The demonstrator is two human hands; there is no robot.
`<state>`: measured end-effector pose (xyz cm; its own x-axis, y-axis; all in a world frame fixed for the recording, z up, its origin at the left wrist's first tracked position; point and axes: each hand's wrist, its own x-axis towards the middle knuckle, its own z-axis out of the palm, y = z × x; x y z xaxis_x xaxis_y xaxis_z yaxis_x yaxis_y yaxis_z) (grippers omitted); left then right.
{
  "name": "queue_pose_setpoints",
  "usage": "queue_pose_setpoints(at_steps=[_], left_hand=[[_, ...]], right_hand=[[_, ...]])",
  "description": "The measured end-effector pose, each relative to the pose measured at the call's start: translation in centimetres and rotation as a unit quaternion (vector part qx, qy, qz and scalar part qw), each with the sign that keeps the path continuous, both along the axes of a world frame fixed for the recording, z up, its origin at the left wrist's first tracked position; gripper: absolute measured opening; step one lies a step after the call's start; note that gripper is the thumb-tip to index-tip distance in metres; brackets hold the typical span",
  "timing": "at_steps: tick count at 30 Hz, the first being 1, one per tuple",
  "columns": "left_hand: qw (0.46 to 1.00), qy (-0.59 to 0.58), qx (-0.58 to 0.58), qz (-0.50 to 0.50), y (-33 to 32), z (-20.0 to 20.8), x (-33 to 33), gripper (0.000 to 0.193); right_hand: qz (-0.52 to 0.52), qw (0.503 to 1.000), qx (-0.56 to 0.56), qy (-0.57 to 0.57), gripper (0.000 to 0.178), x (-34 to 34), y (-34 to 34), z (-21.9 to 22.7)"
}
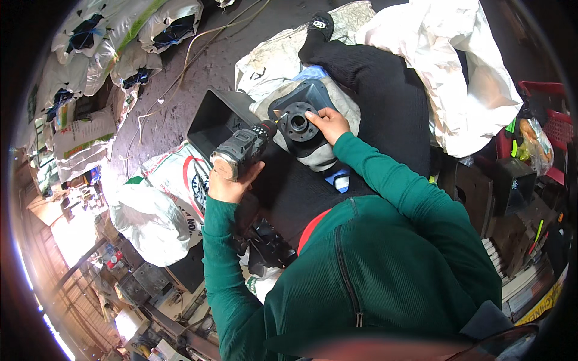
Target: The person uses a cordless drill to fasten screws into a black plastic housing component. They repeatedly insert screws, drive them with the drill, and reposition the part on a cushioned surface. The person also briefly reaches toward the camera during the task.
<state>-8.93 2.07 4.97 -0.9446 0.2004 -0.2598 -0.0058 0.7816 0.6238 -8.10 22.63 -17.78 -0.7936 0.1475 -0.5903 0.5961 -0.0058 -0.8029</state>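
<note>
Head view: cordless drill applied to a dark grey plastic housing on the lap.

The left hand (227,183) is clenched around the grip of the cordless drill (242,151), whose bit tip meets the round flange (297,121) of the grey housing (307,117). The right hand (328,123) presses on the flange rim, fingers curled over its edge. The housing rests on the black-clad leg (373,90), beside an open black box (220,114) and white sacks (463,78).

white sacks (150,216), red crate (551,120), black box (220,117), loose cables (198,42)
</note>
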Motion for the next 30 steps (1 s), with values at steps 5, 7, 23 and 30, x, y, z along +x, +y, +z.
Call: queue_pose_setpoints(at_steps=[5,7,23,30], left_hand=[[1.0,-0.001,-0.001,-0.028,-0.3,-0.4,-0.8,0.038],[0.999,-0.004,-0.01,-0.044,-0.7,0.1,-1.0,0.037],[0.994,-0.095,0.027,0.047,0.1,-0.2,-2.7,0.037],[0.987,-0.129,0.039,0.085,0.1,-0.4,-2.6,0.037]], right_hand=[[0.014,0.999,-0.021,0.044,0.034,-1.2,0.4,2.1],[0.04,0.99,-0.072,0.115,0.032,-1.4,0.5,3.1],[0.048,0.994,-0.031,0.096,0.038,-3.2,0.5,3.3],[0.051,0.993,-0.023,0.102,0.038,-3.1,0.2,3.0]])
